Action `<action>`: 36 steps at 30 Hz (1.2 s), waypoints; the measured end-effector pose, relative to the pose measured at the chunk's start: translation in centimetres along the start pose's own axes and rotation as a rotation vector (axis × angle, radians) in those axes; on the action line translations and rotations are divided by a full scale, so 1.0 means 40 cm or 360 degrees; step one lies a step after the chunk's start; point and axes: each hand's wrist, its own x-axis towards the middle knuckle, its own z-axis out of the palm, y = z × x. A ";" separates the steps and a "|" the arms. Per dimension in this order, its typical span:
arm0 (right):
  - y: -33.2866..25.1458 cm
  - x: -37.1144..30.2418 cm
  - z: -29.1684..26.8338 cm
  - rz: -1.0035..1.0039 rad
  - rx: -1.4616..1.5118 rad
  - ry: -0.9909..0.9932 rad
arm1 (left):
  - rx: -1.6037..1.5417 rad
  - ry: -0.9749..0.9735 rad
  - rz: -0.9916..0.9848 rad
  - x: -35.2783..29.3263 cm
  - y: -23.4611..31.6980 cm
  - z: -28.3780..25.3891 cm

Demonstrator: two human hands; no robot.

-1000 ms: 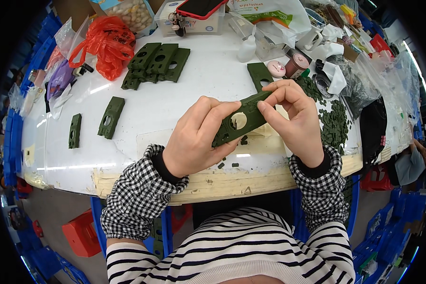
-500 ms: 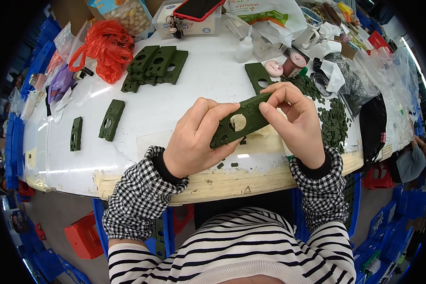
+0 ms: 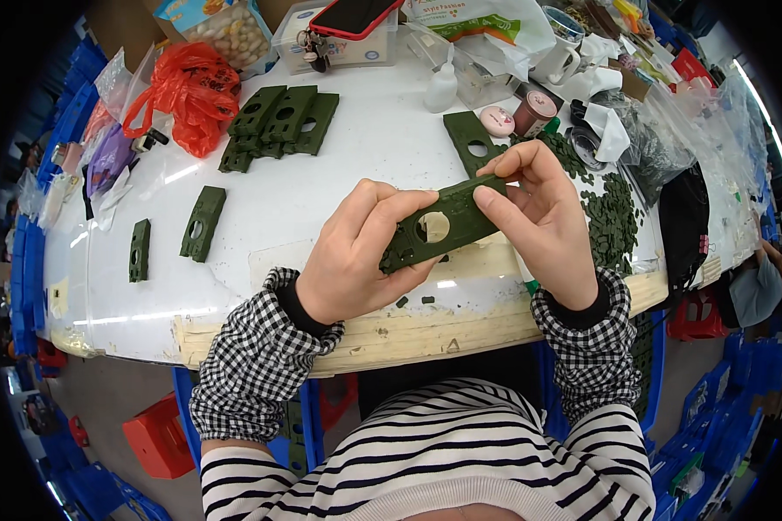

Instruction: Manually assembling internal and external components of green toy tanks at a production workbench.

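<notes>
Above the table's front part I hold a dark green plastic part (image 3: 460, 217), long and shaped like a toy tank hull, with a round hole through it. My left hand (image 3: 352, 247) grips its left end, thumb below and fingers on the upper edge. At the other end my right hand (image 3: 547, 221) pinches it, thumb on the face and forefinger at the top edge. Whether a small piece sits under the right fingertips cannot be seen. Beyond my right hand lies another green hull (image 3: 462, 132), and a pile of small green pieces (image 3: 610, 221) spreads to the right.
Several green hulls (image 3: 278, 117) are stacked at the back, with two single ones (image 3: 203, 224) on the left. A red plastic bag (image 3: 191, 95), white squeeze bottle (image 3: 441, 87), round tin (image 3: 534, 113) and clear box with a red-cased phone (image 3: 354, 17) stand behind. Wood edges the table's front (image 3: 391, 343).
My right thumb and fingers have shifted slightly on the right end of the hull, the hand rising a little. The hull has tilted slightly, and both hands still hold it.
</notes>
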 end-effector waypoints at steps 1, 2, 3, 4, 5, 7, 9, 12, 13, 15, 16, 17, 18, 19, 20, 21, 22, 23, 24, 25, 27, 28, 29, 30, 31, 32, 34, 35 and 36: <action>0.002 0.000 0.001 -0.0003 -0.0005 -0.0002 | 0.0001 -0.0003 0.0003 0.000 0.000 0.000; 0.004 -0.001 0.001 -0.0005 -0.0009 -0.0005 | 0.0002 -0.0005 0.0007 -0.001 0.001 0.000; 0.005 -0.001 0.002 -0.0007 -0.0013 -0.0009 | 0.0002 -0.0005 0.0003 -0.001 0.001 0.000; 0.006 -0.001 0.003 -0.0021 -0.0005 -0.0004 | 0.0003 -0.0004 -0.0002 -0.001 0.001 0.000; 0.007 -0.001 0.005 -0.0034 0.0003 0.0000 | 0.0004 -0.0003 -0.0006 -0.001 0.001 0.000; 0.011 -0.003 0.006 -0.0053 -0.0001 0.0011 | 0.0003 -0.0002 0.0000 -0.001 -0.001 0.002; 0.017 -0.004 0.007 -0.0060 -0.0016 0.0018 | 0.0003 0.0001 -0.0001 -0.002 -0.001 0.002; 0.017 -0.003 0.011 -0.0084 -0.0024 0.0029 | 0.0004 0.0007 -0.0037 -0.002 0.001 -0.001; 0.011 -0.005 0.011 -0.0118 -0.0076 0.0088 | 0.0002 0.0011 -0.0066 0.001 0.004 -0.003; -0.001 -0.007 0.004 -0.0190 -0.0184 0.0198 | 0.0013 0.0067 -0.0105 0.005 0.003 -0.007; 0.001 -0.015 -0.009 -0.0238 -0.0336 0.0221 | 0.0025 0.0119 -0.0116 0.006 -0.001 -0.009; -0.006 -0.030 -0.014 -0.0223 -0.0441 0.0244 | 0.0038 0.0172 -0.0127 0.007 -0.006 -0.012; -0.015 -0.046 -0.019 -0.0161 -0.0593 0.0109 | 0.0041 0.0210 -0.0132 0.009 -0.013 -0.015; -0.024 -0.063 -0.019 -0.0101 -0.0745 -0.0029 | 0.0064 0.0253 -0.0137 0.008 -0.020 -0.019; -0.028 -0.075 -0.003 -0.0111 -0.0900 -0.0161 | 0.0065 0.0286 -0.0150 0.007 -0.026 -0.020; -0.015 -0.095 0.008 -0.0195 -0.1039 -0.0336 | 0.0070 0.0315 -0.0161 0.008 -0.027 -0.023; -0.005 -0.114 0.021 -0.0298 -0.1248 -0.0523 | 0.0074 0.0321 -0.0167 0.009 -0.030 -0.022; 0.009 -0.132 0.042 -0.0445 -0.1423 -0.0633 | 0.0078 0.0327 -0.0173 0.009 -0.032 -0.022; 0.029 -0.146 0.055 -0.0517 -0.1559 -0.0723 | 0.0081 0.0329 -0.0172 0.010 -0.033 -0.021; 0.042 -0.156 0.068 -0.0589 -0.1694 -0.0812 | 0.0069 0.0336 -0.0182 0.011 -0.032 -0.019; 0.046 -0.168 0.092 -0.0724 -0.1915 -0.0855 | 0.0051 0.0354 -0.0201 0.012 -0.031 -0.015; 0.045 -0.172 0.105 -0.0795 -0.2026 -0.0876 | 0.0054 0.0348 -0.0209 0.011 -0.031 -0.016; 0.040 -0.175 0.118 -0.0844 -0.2148 -0.0937 | 0.0057 0.0341 -0.0217 0.010 -0.032 -0.017; 0.034 -0.178 0.131 -0.0898 -0.2271 -0.1003 | 0.0061 0.0341 -0.0227 0.006 -0.033 -0.018; 0.029 -0.179 0.141 -0.0951 -0.2395 -0.1068 | -0.0008 0.0362 -0.0262 0.001 -0.038 -0.016; 0.030 -0.179 0.148 -0.1006 -0.2433 -0.1070 | -0.0077 0.0383 -0.0297 -0.005 -0.045 -0.012; 0.034 -0.173 0.145 -0.1042 -0.2421 -0.1044 | -0.0184 0.0388 -0.0350 -0.009 -0.054 -0.009; 0.037 -0.168 0.143 -0.1059 -0.2415 -0.1031 | -0.0222 0.0371 -0.0370 -0.008 -0.055 -0.010; 0.044 -0.165 0.140 -0.1059 -0.2367 -0.0982 | -0.0256 0.0358 -0.0392 -0.008 -0.056 -0.012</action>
